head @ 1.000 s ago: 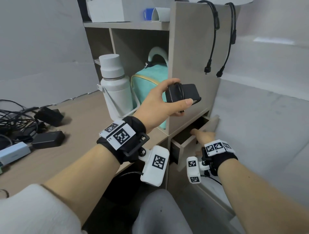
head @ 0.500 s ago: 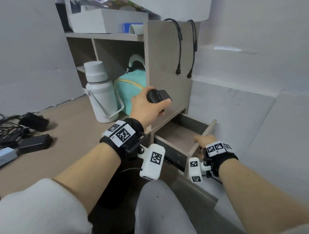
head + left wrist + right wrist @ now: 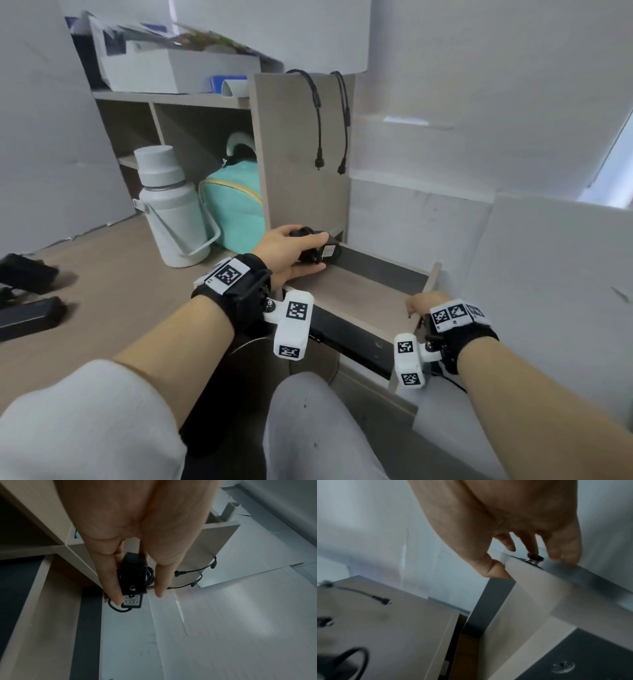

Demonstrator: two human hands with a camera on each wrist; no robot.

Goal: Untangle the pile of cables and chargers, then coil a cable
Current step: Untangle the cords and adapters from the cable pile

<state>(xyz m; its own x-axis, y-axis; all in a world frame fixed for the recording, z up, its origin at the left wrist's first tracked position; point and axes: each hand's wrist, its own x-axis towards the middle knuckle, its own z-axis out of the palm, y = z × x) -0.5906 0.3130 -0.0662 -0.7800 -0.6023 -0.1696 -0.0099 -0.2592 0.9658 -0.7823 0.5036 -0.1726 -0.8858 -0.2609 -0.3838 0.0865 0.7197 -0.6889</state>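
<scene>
A black charger [image 3: 327, 251] with its cable coiled round it [image 3: 133, 574] sits in my left hand [image 3: 315, 255], thumb on one side and fingers on the other. It hovers at the back left corner of the open wooden drawer [image 3: 363, 291], just under the shelf unit. My right hand [image 3: 419, 303] grips the top edge of the drawer front [image 3: 556, 588], thumb inside and fingers outside by the small metal knob [image 3: 535, 558]. The drawer bottom is bare. More black power bricks [image 3: 27, 318] lie on the desk at far left.
A white bottle [image 3: 171, 212] and a teal bag [image 3: 236, 209] stand in the shelf beside the drawer. Two black cables [image 3: 318, 130] hang down the shelf's side panel. A white box [image 3: 178, 72] rests on top. White panels close off the right.
My right hand has pulled the drawer well out. My left hand has lowered the coiled charger from in front of the shelf side to the drawer's back corner.
</scene>
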